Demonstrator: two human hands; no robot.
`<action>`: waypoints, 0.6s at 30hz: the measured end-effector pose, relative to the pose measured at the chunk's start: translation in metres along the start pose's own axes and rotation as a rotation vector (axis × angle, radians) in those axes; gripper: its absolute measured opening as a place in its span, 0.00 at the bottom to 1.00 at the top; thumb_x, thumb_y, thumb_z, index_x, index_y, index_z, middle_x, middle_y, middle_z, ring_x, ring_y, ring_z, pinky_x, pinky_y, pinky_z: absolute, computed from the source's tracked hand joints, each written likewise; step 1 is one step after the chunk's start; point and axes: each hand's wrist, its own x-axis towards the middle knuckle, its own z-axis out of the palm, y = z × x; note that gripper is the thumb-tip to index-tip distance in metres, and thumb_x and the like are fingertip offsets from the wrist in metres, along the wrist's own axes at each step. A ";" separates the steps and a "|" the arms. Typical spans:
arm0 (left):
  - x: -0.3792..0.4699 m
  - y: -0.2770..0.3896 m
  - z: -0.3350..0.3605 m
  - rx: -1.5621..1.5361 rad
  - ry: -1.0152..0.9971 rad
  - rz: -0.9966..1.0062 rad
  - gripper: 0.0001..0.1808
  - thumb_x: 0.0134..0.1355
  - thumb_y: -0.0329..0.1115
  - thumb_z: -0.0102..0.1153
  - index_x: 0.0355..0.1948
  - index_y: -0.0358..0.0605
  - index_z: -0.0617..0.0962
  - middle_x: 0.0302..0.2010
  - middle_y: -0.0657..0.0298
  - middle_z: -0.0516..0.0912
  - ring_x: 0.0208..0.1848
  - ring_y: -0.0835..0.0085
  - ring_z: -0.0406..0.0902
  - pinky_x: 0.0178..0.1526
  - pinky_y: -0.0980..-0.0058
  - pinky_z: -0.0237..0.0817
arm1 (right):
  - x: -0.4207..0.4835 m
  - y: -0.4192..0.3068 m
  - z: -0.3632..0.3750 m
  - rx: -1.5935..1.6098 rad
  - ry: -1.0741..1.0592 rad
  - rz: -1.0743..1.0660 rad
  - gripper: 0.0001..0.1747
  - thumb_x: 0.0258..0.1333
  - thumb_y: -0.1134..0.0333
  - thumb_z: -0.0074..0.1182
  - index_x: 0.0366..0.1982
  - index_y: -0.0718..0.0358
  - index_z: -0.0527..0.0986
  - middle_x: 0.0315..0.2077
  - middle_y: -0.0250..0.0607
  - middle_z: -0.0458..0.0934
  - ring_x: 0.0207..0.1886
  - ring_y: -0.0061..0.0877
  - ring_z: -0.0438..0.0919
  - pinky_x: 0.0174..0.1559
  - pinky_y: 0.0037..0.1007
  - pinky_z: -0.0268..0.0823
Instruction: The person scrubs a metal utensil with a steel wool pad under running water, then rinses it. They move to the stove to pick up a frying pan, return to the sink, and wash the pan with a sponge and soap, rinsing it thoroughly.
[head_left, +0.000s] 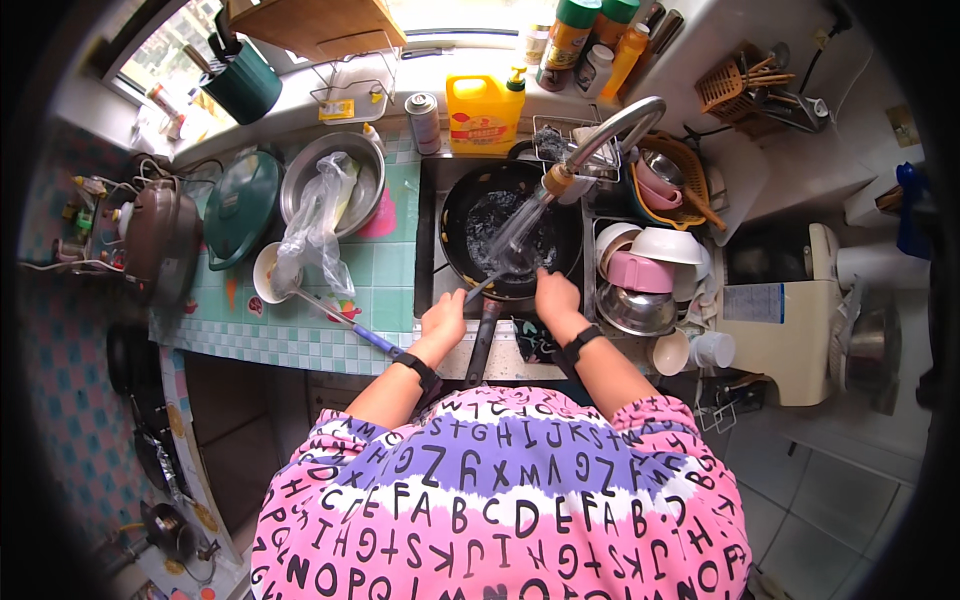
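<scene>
My left hand grips the grey handle of a ladle or similar utensil over the black frying pan. The head of that utensil is under the running water and looks blurred. My right hand is at the near right rim of the pan, its fingertips close to the utensil's head; what they grasp is hidden. Water pours from the faucet into the pan, which sits in the steel sink. The pan's brown-and-black handle points towards me, between my wrists. Small yellowish bits cling inside the pan.
Left on the tiled counter are a steel basin with a plastic bag, a green lid, and a white bowl with a purple-handled ladle. Stacked bowls stand right. Behind the sink is a yellow jug.
</scene>
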 end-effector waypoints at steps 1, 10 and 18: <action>-0.003 -0.003 -0.003 0.036 0.027 0.007 0.16 0.59 0.29 0.50 0.49 0.53 0.73 0.40 0.55 0.78 0.41 0.52 0.79 0.41 0.56 0.70 | -0.004 -0.003 0.001 0.007 -0.071 -0.062 0.15 0.57 0.66 0.48 0.46 0.57 0.77 0.31 0.51 0.80 0.36 0.45 0.81 0.37 0.45 0.73; -0.009 -0.006 -0.023 0.118 0.054 -0.044 0.14 0.60 0.42 0.56 0.47 0.55 0.80 0.34 0.57 0.83 0.38 0.55 0.81 0.37 0.57 0.72 | -0.012 -0.010 -0.012 0.028 -0.106 0.054 0.13 0.56 0.70 0.47 0.42 0.65 0.77 0.34 0.50 0.81 0.39 0.40 0.83 0.38 0.41 0.75; 0.001 -0.012 -0.028 0.131 0.006 -0.108 0.15 0.59 0.44 0.56 0.48 0.59 0.81 0.36 0.57 0.84 0.39 0.56 0.81 0.39 0.57 0.72 | -0.003 -0.016 -0.008 0.029 0.025 0.063 0.13 0.57 0.71 0.45 0.42 0.60 0.78 0.34 0.50 0.81 0.38 0.42 0.82 0.38 0.42 0.75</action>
